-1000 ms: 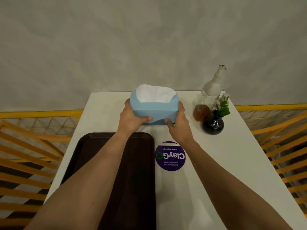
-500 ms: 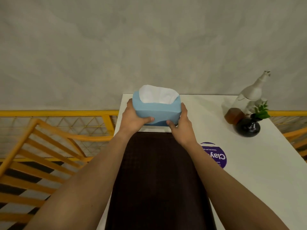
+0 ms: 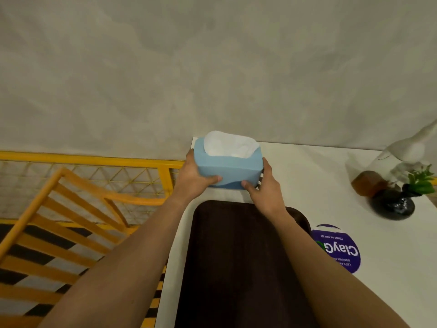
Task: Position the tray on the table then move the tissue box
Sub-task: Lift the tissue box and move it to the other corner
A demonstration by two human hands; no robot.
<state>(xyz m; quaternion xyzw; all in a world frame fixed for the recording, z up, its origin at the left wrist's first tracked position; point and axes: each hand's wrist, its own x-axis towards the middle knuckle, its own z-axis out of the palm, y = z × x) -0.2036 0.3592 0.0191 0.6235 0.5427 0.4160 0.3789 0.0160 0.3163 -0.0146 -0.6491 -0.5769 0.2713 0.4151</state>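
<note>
Blue tissue box [image 3: 228, 170] sits in your grip, left hand [image 3: 192, 176] and right hand [image 3: 264, 189] clasping its ends, at the table's [image 3: 319, 185] far left corner. The brown tray [image 3: 236, 256] lies just behind it along the left edge; bare table stretches right toward the vase [image 3: 392, 204].

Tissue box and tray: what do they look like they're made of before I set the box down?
Tissue box: looks like smooth matte plastic, pale blue with rounded moulded corners, white tissue showing at the top; painted card can't be ruled out. Tray: probably dark brown plastic, with a fine grid texture and a rounded raised rim; dull, no glare. Left hand and right hand grip the box's ends.
</note>
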